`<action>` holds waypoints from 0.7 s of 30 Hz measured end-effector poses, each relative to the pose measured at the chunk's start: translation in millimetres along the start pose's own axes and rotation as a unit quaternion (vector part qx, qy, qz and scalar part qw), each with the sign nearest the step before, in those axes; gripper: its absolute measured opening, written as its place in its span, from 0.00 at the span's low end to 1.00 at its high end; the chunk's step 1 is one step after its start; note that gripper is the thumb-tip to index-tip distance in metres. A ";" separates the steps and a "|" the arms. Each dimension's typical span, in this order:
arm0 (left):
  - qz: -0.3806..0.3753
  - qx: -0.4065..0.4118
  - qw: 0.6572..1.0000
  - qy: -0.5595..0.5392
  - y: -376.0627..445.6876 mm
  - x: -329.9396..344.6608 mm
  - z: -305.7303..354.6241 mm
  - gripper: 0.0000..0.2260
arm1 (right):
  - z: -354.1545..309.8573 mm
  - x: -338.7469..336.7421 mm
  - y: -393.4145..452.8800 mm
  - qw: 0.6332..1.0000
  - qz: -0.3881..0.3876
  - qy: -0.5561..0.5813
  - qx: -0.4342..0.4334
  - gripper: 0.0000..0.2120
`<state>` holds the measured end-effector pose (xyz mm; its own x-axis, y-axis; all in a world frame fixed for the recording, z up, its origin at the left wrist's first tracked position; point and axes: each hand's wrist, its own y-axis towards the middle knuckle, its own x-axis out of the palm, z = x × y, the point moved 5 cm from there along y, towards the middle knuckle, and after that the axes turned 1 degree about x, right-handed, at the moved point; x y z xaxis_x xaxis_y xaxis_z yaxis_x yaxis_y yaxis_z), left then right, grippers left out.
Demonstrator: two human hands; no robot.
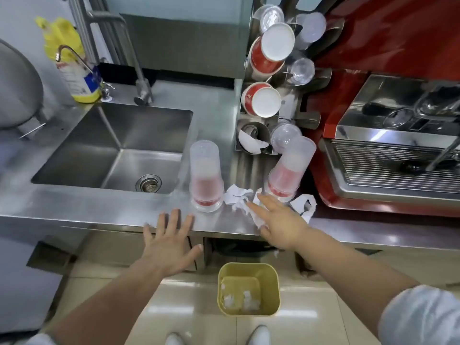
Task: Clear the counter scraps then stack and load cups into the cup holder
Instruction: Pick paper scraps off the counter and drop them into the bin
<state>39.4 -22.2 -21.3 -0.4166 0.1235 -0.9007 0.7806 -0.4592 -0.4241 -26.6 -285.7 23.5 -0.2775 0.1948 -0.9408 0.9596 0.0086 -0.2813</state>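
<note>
Scrap-clearing step, cups untouched. Table (104, 207): paper scraps (239, 197) lie at its front edge between two inverted cup stacks (206, 175). Right hand (278, 220) lies flat on the scraps, fingers straight, gripping nothing. Left hand (171, 242) spread, empty. Next: sweep scraps off the edge into yellow bin (249, 288), which already holds a few bits. Cup holder (276, 80) is part-filled.

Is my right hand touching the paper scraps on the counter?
Touching. The head view shows the right hand lying flat, fingers straight, on the crumpled paper scraps, with paper showing on both sides of it.
</note>
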 end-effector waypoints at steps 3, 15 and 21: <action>0.022 0.012 0.999 0.037 5.7 2.8 2.8 0.43 | 7.0 -7.4 18.9 0.997 0.005 -0.058 -0.044 0.32; 0.018 -0.020 1.000 0.016 19.7 16.8 13.7 0.43 | -9.7 14.3 69.3 0.991 -0.065 -0.093 -0.074 0.30; 0.032 -0.012 0.999 0.009 20.5 20.7 11.8 0.41 | 9.9 27.6 46.8 0.985 -0.127 -0.063 -0.094 0.36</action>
<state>41.3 -39.4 -47.5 -0.3564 0.1109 -0.9277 0.8164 -0.4458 -0.3670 10.2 -289.6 -17.5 -0.5028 0.0401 -0.8634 0.8463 0.2259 -0.4824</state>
